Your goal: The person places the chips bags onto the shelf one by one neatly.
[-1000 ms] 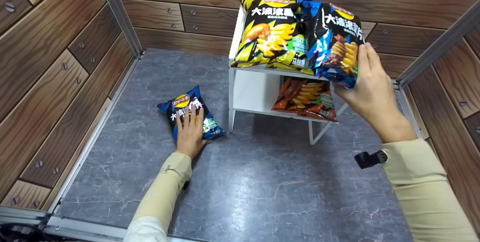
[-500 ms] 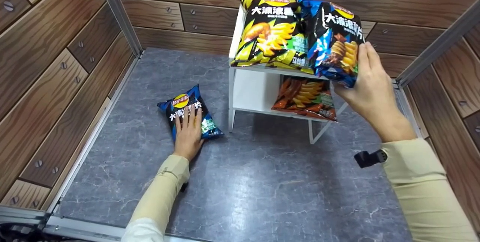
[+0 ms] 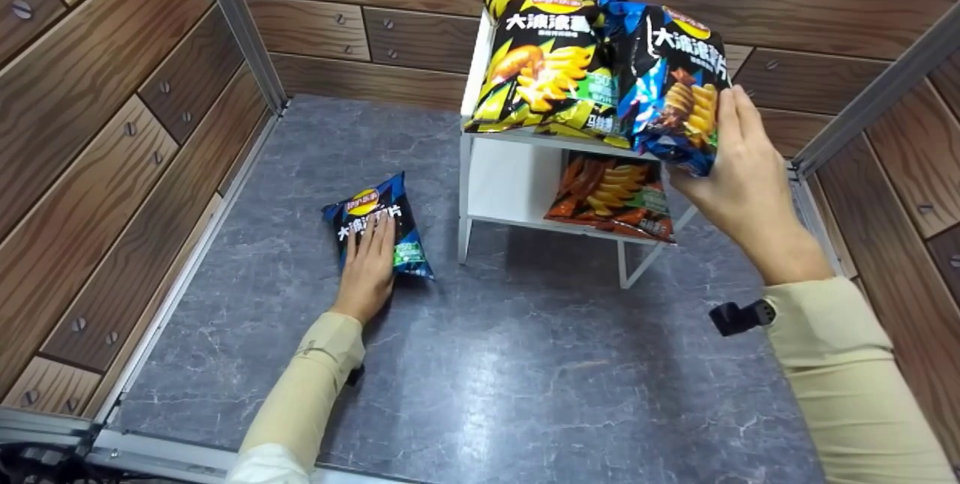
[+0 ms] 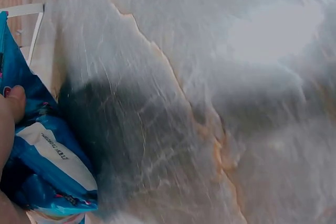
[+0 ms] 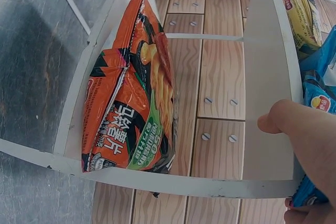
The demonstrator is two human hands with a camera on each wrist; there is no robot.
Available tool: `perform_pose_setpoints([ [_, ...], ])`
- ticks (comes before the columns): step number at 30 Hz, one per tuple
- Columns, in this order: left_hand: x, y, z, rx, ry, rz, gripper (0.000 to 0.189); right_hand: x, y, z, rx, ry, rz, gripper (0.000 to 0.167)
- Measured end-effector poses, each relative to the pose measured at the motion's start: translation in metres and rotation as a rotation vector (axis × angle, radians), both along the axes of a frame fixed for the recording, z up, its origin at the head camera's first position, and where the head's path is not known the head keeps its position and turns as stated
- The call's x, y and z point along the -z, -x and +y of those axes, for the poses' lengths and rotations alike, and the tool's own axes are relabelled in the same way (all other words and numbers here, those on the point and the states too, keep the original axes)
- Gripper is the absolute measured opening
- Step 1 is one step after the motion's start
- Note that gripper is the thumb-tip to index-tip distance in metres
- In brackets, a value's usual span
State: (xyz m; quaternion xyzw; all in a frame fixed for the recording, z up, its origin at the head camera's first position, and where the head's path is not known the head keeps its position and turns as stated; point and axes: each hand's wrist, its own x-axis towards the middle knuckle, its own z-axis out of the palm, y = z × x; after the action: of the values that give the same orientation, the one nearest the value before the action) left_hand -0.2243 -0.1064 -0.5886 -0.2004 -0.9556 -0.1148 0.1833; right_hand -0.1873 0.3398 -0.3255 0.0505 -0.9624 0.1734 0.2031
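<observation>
My left hand (image 3: pixel 365 270) grips a blue and black chip bag (image 3: pixel 411 244) low over the grey floor, left of the white shelf rack. Its fingers lie across the printed front; in the left wrist view the thumb (image 4: pixel 17 100) presses the bag's blue back, beside a white label. My right hand (image 3: pixel 754 184) holds another blue and black chip bag (image 3: pixel 660 79) at the right end of the rack's top, fingers along its right side, thumb below. Beside that bag lies a yellow and black chip bag (image 3: pixel 536 64).
A white two-level rack (image 3: pixel 465 184) stands at the back. On its lower shelf rests an orange chip bag (image 5: pixel 128 108), below my right hand. Wood-patterned walls (image 3: pixel 120 131) and metal rails (image 3: pixel 247 26) enclose the grey marbled floor (image 3: pixel 525 379).
My left hand has shifted slightly left and turned with the chip bag, whose lower right corner has swung left. My right hand and the bags on the rack stay put.
</observation>
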Motion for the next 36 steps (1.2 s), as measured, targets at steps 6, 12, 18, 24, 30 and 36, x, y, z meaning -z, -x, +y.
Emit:
perform_pose_setpoints([
  [6,-0.007,-0.007,-0.009,0.053,-0.045,0.009,0.068,-0.001,0.0,0.0,0.002,-0.004,-0.018,0.1],
  [12,-0.018,-0.014,-0.018,0.093,-0.127,-0.003,0.067,0.0,0.0,0.0,-0.001,-0.002,-0.01,0.099],
  [18,-0.033,-0.021,-0.024,0.16,-0.217,0.0,0.068,0.0,0.001,0.0,0.002,0.002,-0.01,0.1],
  [24,-0.046,-0.03,-0.029,0.21,-0.252,0.02,0.071,0.0,0.001,0.0,0.0,-0.002,0.006,0.1],
  [30,-0.057,-0.045,-0.035,0.295,-0.263,0.09,0.079,0.0,0.001,0.0,0.001,0.004,0.006,0.1],
  [36,-0.062,-0.063,-0.038,0.316,-0.234,0.1,0.083,0.0,0.001,0.001,-0.001,0.006,0.002,0.1],
])
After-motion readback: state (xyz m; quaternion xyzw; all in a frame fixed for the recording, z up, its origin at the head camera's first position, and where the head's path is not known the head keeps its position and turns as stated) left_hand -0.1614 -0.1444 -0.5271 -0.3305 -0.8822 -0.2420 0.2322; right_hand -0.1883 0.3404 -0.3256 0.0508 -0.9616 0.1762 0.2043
